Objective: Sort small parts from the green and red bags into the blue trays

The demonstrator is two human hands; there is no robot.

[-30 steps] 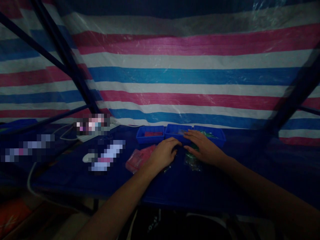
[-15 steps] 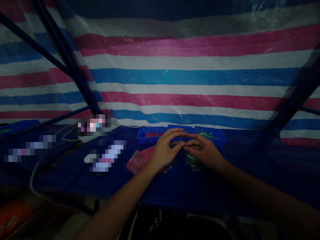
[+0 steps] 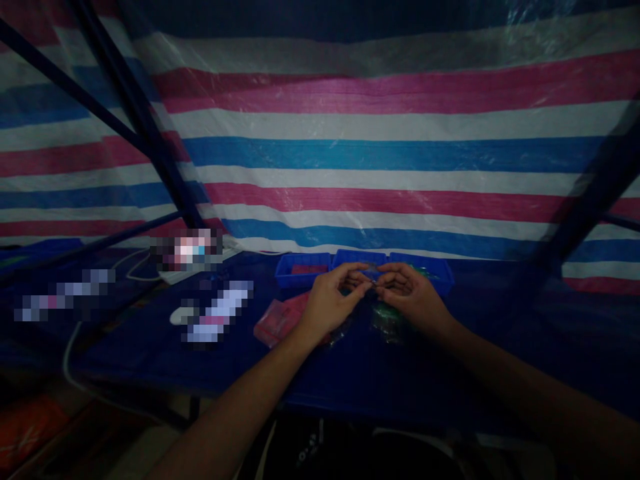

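Observation:
My left hand (image 3: pixel 333 297) and my right hand (image 3: pixel 413 293) meet fingertip to fingertip above the blue table, just in front of the bins. Both are closed in a pinch, thumbs against curled fingers. Whatever lies between the fingertips is too small and dark to name. Under my left wrist lies a clear bag of pink pieces (image 3: pixel 274 323), partly covered by the hand. Below my right hand sits a clear plastic bag with green contents (image 3: pixel 387 320), its upper part hidden.
Three blue bins stand in a row at the back: the left bin (image 3: pixel 281 274) with pink pieces, the middle bin (image 3: pixel 350 257), and the right bin (image 3: pixel 445 280) with green packets. A white oval object (image 3: pixel 181 316) and a power strip (image 3: pixel 173 272) lie left. Blue frame bars (image 3: pixel 163 160) rise beside striped sheeting (image 3: pixel 400 153).
My fingers have curled inward, and the fingertips of both hands have drawn into pinches. The bags and bins stay where they were.

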